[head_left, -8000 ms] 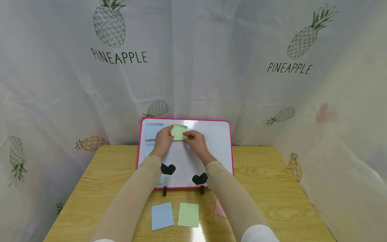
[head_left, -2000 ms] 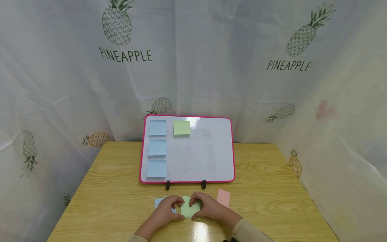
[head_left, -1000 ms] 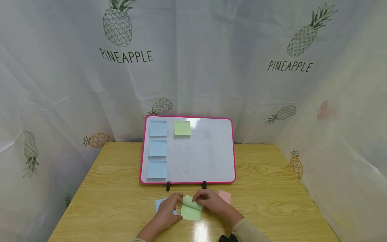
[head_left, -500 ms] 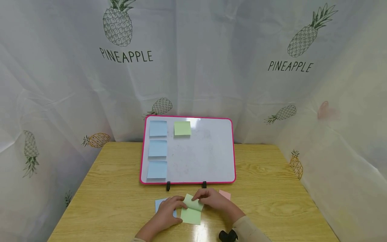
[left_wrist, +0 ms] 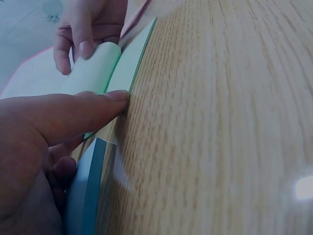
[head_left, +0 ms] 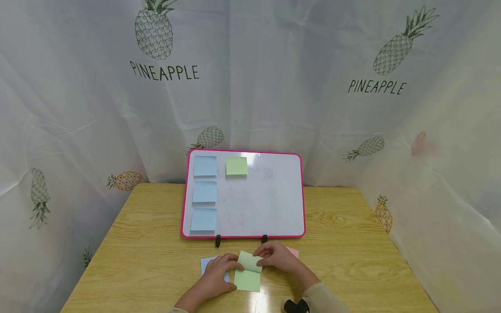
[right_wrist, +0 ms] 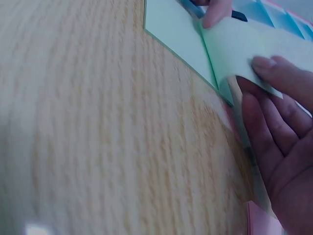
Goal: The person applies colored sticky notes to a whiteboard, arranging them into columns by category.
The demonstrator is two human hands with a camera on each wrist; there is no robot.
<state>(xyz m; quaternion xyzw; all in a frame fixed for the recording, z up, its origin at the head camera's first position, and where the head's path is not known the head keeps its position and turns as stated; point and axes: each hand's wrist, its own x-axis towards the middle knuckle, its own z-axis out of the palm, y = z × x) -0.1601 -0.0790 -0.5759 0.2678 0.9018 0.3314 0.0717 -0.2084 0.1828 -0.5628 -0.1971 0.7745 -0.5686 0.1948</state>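
Observation:
In the head view, a pale green sticky note pad [head_left: 247, 282] lies on the table. Its top sheet, a green sticky note [head_left: 250, 261], curls back away from the person. The right hand [head_left: 278, 256] pinches that note's right edge between thumb and fingers, seen close up in the right wrist view. The left hand [head_left: 213, 278] holds the pad's left side, thumb at the near corner and a fingertip on the fold. Partly hidden under the left hand is a blue sticky note pad [head_left: 206, 263]. A pink pad [head_left: 292, 251] shows behind the right hand.
Behind the pads a pink-framed whiteboard [head_left: 266, 204] stands on black feet [head_left: 218, 241]. It bears a column of blue sticky notes [head_left: 204, 192] at the left and one green note [head_left: 236, 166] at the top. A pineapple-print curtain [head_left: 266, 87] surrounds the wooden table [head_left: 332, 243].
Both hands came down from the whiteboard, leaving a green note there. The right hand has since lifted the pad's top sheet and folded it back, then shifted slightly right along its edge.

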